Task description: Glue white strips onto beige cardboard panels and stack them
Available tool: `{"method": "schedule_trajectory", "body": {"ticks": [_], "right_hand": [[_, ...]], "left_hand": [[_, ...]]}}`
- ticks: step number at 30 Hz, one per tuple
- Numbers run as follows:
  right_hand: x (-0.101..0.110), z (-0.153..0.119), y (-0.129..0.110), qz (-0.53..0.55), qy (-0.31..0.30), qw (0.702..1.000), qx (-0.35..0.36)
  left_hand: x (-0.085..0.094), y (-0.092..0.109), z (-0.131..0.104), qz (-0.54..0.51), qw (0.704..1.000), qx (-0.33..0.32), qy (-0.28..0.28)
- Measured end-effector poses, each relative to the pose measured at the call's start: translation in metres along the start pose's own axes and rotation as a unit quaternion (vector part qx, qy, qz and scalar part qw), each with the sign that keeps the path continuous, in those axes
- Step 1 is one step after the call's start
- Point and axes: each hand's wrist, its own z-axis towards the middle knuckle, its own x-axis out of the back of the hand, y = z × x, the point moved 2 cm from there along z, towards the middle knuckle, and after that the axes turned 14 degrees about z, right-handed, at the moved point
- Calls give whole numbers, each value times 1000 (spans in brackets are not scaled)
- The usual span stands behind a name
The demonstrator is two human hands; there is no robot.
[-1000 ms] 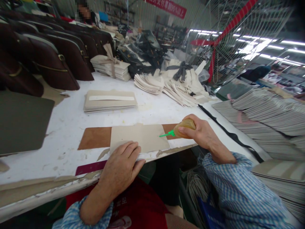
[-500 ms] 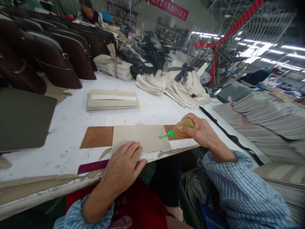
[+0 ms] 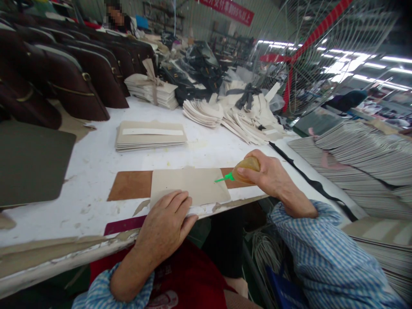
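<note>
A beige card piece (image 3: 189,185) lies on a brown board (image 3: 130,185) near the front edge of the white table (image 3: 96,159). My left hand (image 3: 165,223) presses flat on the card's near left corner, fingers together. My right hand (image 3: 267,174) grips a small amber glue bottle (image 3: 246,168) with a green nozzle (image 3: 223,178). The nozzle tip rests at the card's right edge.
A stack of beige cards (image 3: 150,135) lies behind the work. Dark brown bags (image 3: 80,83) line the back left, a dark grey sheet (image 3: 30,163) lies at left. Fanned card piles (image 3: 244,118) sit at back; large grey stacks (image 3: 370,159) fill the right. A person sits far back.
The glue nozzle tip has crept a little up along the card's right edge. My left hand stays pressed on the card.
</note>
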Motion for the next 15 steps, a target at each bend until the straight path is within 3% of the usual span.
{"method": "schedule_trajectory", "body": {"ticks": [9,15], "right_hand": [[5,-7,7,27,-7,999,-43],[-10,-8,26,209,43,975,-55]], "left_hand": [[0,0,1,-5,1000,-5,3],[1,3,-1,-12,1000,15,2]]}}
